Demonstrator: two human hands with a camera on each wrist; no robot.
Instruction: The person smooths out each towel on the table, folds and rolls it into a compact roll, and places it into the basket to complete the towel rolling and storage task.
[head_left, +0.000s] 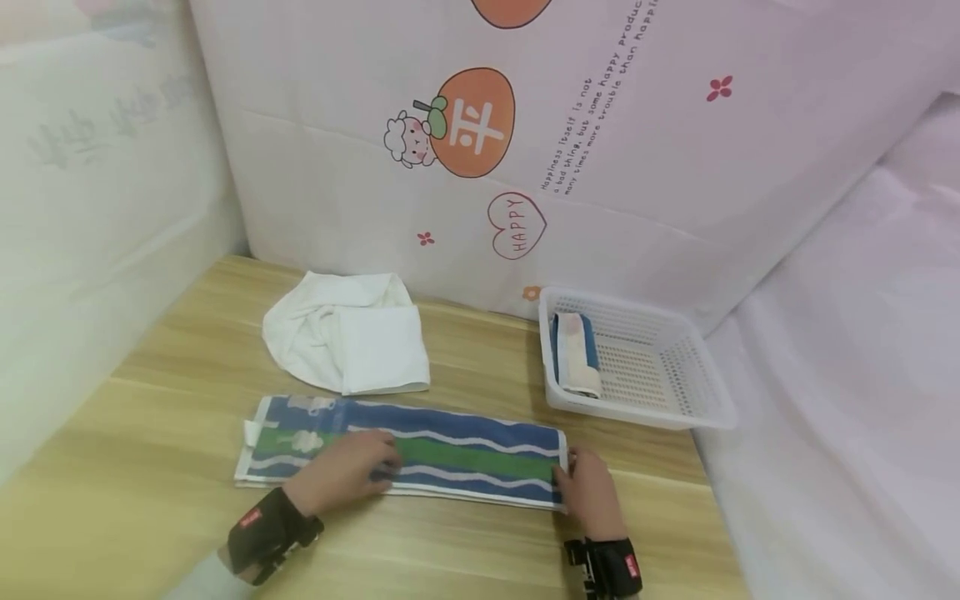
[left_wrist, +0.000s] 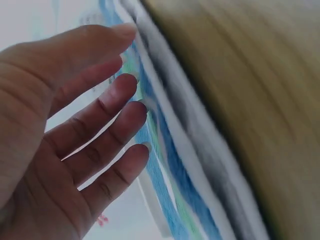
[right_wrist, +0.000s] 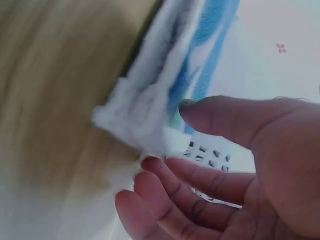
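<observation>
A long folded towel (head_left: pixel 465 454), blue and green with white wavy lines and white edges, lies across the table. My left hand (head_left: pixel 348 471) is over its front part, left of the middle. In the left wrist view, the fingers (left_wrist: pixel 117 122) are spread and loosely bent, fingertips at the striped face, with the thumb by the white edge. At the towel's right end, my right hand (head_left: pixel 591 492) holds the short edge. The right wrist view has the thumb (right_wrist: pixel 215 117) against the striped side and bent fingers (right_wrist: pixel 165 200) around the white end.
Behind the towel at the left lies a folded white cloth (head_left: pixel 382 346). A white plastic basket (head_left: pixel 675 375) stands at the back right, with a small rolled blue and cream towel (head_left: pixel 576 354) along its left side. Printed white sheets (head_left: pixel 337 167) hang around the wooden table (head_left: pixel 150 433).
</observation>
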